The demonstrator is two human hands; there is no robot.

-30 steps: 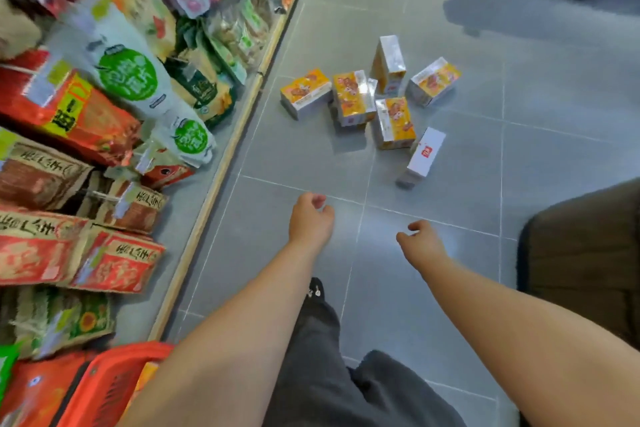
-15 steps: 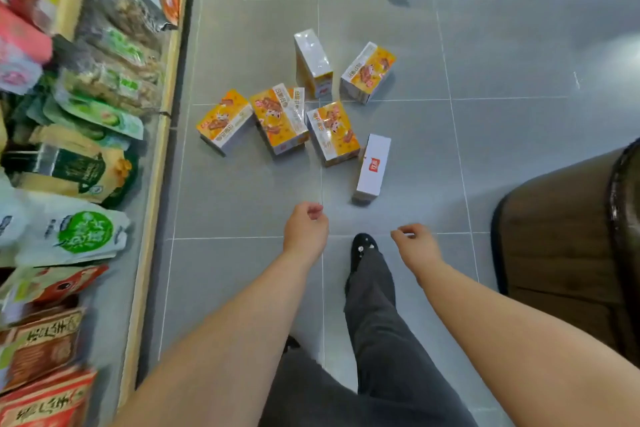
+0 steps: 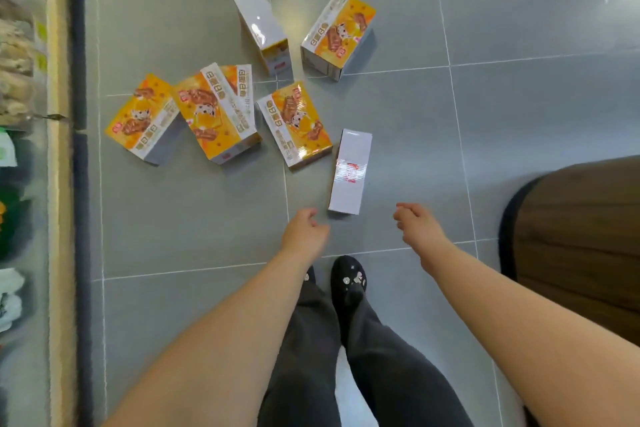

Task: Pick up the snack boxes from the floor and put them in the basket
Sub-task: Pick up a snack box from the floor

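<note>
Grey tiled floor (image 3: pixel 173 218) of a shop aisle, with a shelf (image 3: pixel 59 149) along its left edge; snack boxes (image 3: pixel 294 123) lie scattered mid-floor, their orange faces printed with characters too blurred to read; the nearest, a white box (image 3: pixel 349 172) with a smeared red mark, lies with its long axis pointing away from the person, just beyond the hands; left hand (image 3: pixel 303 234) and right hand (image 3: pixel 417 227) hover apart, fingers loosely curled, holding nothing; a black shoe (image 3: pixel 348 282) stands below them.

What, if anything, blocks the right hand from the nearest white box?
Probably nothing, so yes: the right hand hovers empty beside the white box, only bare floor between them, nothing stacked on it.
</note>
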